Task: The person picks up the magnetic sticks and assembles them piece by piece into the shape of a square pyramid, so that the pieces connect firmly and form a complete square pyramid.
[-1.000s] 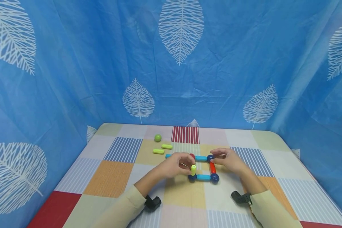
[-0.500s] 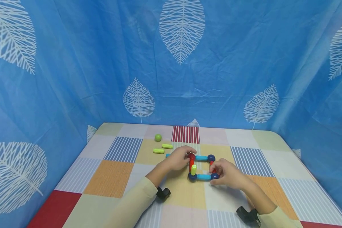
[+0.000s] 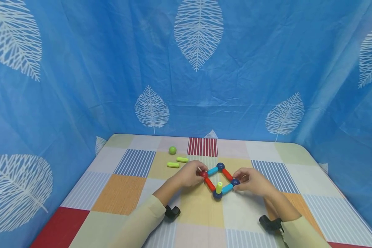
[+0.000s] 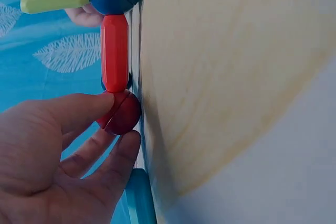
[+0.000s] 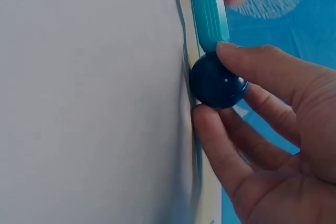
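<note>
A four-sided frame of rods and balls lies on the table, turned like a diamond. My left hand [image 3: 190, 174] pinches its red ball [image 4: 122, 113] between thumb and fingers. With the right hand [image 3: 252, 181] I pinch a dark blue ball [image 5: 216, 81] at the opposite corner. Two red rods [image 3: 209, 184] and two light blue rods [image 3: 227, 188] link the corners. At the near corner, a yellow-green rod [image 3: 219, 187] stands up from another dark blue ball [image 3: 217, 195]. The far corner is also a dark blue ball [image 3: 220, 166].
Two loose yellow-green rods [image 3: 173, 165] and a green ball [image 3: 172, 150] lie farther back on the left. A loose light blue rod [image 4: 139, 198] lies close to my left hand. Blue leaf-patterned cloth [image 3: 186, 103] surrounds the patchwork-covered table [image 3: 121, 193].
The frame has turned from a square-on position to a diamond. My left hand moved from beside the upright rod to the red ball; the right hand changed from the far ball to the near-right one.
</note>
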Demonstrator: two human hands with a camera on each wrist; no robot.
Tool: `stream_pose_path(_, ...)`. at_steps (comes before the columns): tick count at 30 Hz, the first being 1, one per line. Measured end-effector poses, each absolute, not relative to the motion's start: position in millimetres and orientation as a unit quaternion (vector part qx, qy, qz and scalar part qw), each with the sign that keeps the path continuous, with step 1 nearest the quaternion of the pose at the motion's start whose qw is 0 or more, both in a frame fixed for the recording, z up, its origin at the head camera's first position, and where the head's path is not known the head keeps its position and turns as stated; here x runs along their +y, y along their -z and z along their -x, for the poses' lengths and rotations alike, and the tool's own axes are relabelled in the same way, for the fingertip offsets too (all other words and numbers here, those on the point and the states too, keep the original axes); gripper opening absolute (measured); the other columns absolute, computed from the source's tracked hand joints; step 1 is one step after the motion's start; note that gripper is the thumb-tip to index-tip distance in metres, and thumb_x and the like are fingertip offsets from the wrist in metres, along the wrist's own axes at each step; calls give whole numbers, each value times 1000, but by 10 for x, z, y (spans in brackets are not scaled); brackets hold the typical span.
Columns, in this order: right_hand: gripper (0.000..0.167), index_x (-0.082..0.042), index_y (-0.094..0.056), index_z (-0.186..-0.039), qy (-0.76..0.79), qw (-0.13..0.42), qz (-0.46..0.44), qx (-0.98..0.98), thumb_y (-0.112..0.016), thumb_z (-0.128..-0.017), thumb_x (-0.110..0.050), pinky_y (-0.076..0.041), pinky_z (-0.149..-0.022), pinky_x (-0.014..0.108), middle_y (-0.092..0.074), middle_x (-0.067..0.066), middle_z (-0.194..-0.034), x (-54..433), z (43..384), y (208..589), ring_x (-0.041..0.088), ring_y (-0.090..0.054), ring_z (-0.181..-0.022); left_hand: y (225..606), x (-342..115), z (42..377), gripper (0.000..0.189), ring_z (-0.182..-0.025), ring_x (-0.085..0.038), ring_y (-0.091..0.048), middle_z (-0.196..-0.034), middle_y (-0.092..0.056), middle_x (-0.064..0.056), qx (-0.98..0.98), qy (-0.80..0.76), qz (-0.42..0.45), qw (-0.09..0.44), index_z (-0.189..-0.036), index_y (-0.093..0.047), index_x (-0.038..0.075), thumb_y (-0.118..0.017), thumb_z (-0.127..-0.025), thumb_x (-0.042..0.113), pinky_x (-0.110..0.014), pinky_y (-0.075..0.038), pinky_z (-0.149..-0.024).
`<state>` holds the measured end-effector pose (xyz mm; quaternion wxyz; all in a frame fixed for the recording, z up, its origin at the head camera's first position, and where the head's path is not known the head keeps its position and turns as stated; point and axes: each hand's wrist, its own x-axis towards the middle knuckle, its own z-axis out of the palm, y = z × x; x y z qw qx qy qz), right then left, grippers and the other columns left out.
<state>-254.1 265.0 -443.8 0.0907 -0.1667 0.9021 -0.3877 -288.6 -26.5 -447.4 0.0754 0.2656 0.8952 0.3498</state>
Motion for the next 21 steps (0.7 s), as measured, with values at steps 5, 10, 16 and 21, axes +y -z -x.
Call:
stream_pose_path(5,32,-6,-74,-111,403,89,145,899,-85,-82,-12,-57,-77,24,-75,7,-103,2683,2622,4466,17,-67,-93,4469,-290,2857,24,-96,-13,-66,-103,-68,-2,898,-353,-253,76,-111,-76,8,-80,-87,6,-23,-56,-83)
stream_pose_path(10,33,-5,-75,-113,421,92,125,894,-86,-83,-14,-57,-76,25,-75,9,-106,2695,2635,4471,18,-67,-93,4476,-296,2852,24,-96,-12,-67,-103,-68,-1,899,-352,-251,74,-110,-76,10,-81,-87,7,-23,-56,-83)
stream_pose_path(16,36,-4,-75,-115,438,103,117,885,-86,-83,-16,-56,-77,24,-74,10,-109,2709,2636,4489,19,-67,-95,4450,-332,2842,28,-98,-14,-68,-107,-70,-2,894,-365,-243,89,-114,-75,10,-81,-87,8,-25,-57,-85)
stream_pose_path(21,36,-5,-75,-115,440,110,104,885,-86,-82,-17,-56,-78,24,-74,9,-109,2718,2653,4508,17,-66,-95,4404,-435,2864,31,-99,-16,-69,-113,-72,-6,891,-373,-245,86,-119,-73,7,-79,-88,6,-28,-59,-87)
